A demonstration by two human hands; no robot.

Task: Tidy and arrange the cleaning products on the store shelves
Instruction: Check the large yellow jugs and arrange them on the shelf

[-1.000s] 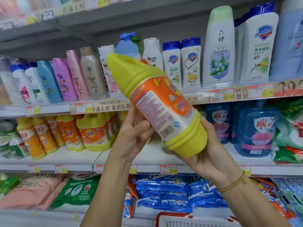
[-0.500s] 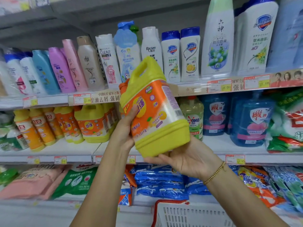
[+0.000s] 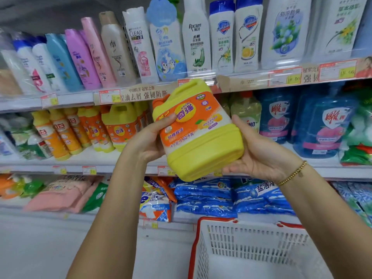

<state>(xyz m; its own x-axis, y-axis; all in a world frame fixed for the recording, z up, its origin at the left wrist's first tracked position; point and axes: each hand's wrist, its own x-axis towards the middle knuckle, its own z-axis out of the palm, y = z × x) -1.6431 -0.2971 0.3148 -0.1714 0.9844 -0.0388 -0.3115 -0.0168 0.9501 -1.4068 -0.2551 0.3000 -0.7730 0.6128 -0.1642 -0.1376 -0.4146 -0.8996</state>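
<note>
Turned round since a second ago, the yellow detergent jug [image 3: 198, 129] now shows its orange front label to the camera instead of the printed back, and it has come from a steep lean to nearly upright, its handle tipped a little to the left. It is held in the air in front of the middle shelf [image 3: 96, 158], not resting on anything. The left hand [image 3: 147, 141] grips its left side, thumb laid across the label. The right hand [image 3: 259, 156] cups the bottom right corner, thumb up the side; its fingers underneath are mostly hidden. Both hands hold the jug and nothing else. Matching yellow jugs [image 3: 120, 127] stand in a row just to the left on that shelf, and a pale green bottle [image 3: 246, 109] stands behind to the right. With the label facing out, the jug looks ready to be set down beside its own kind, probably in the spot it now hides from view. Placing it calls for levelling the base first, or it may knock its neighbours. A white basket [image 3: 251, 244] sits below.
</note>
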